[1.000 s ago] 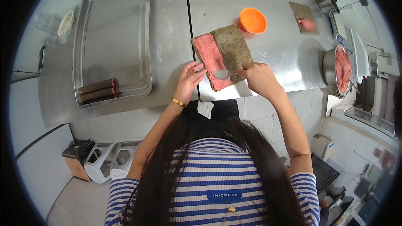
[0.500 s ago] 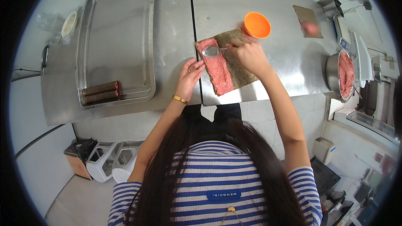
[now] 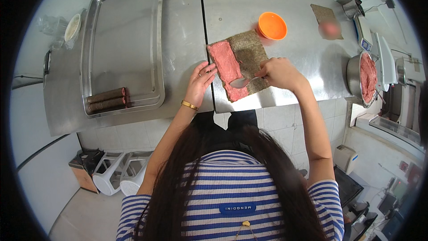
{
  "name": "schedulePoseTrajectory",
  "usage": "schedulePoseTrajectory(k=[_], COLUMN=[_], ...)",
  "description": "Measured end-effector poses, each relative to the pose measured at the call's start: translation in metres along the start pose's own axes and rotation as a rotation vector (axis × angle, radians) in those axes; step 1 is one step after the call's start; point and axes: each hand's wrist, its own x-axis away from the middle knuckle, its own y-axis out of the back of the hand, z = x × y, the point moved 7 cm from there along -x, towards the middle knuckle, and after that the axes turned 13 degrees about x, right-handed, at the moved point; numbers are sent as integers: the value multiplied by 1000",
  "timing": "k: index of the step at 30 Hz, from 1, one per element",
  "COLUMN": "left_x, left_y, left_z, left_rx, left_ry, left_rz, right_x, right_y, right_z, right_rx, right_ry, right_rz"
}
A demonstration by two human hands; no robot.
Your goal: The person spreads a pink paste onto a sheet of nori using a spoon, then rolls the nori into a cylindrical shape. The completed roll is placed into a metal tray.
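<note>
A dark green nori sheet (image 3: pixel 252 51) lies flat on the steel table, with a band of pink minced meat (image 3: pixel 226 60) spread along its left side. My right hand (image 3: pixel 281 73) is closed round the handle of a metal spoon (image 3: pixel 239 83). The spoon's bowl rests on the near part of the meat band. At the sheet's left edge my left hand (image 3: pixel 201 82) is open, fingers spread, its fingertips close to or touching that edge. Just beyond the sheet stands an orange bowl (image 3: pixel 272 26).
Left on the table is a large steel tray (image 3: pixel 162 62) with two dark nori rolls (image 3: pixel 107 99). A steel bowl (image 3: pixel 354 76) of minced meat stands at the right edge, beside a scale (image 3: pixel 365 35). Another nori sheet (image 3: pixel 321 13) bearing a meat lump lies far right.
My right hand has moved the spoon toward me, from the far end of the meat band to its near part. My left hand has barely moved.
</note>
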Motion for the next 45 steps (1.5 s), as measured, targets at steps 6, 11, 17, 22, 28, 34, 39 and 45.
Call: schedulePoseTrajectory(k=[6,11,17,22,28,34,39,45], left_x=[2,5,8,14,17,18,22,27], left_y=[-1,-1,-4,-8,-11,-8,-6,-7], left_z=[0,3,4,7,9,11,12,20], left_rx=[-55,-48,4,-78,-78,-126,-207,-256], left_ry=[52,77,85,198,190,188,218,333], left_rz=[9,24,24,6,25,13,2,63], right_x=[-30,-21,32,26,19,51,65,69], right_y=[20,2,-5,10,1,-10,-8,-19], right_z=[-14,6,15,9,27,38,32,46], right_rx=[-21,42,2,49,134,86,27,10], right_ry=[-43,-63,-33,-82,-47,-17,-49,-127], right_rz=[-322,-240,-59,-179,-279,-233,-179,-223])
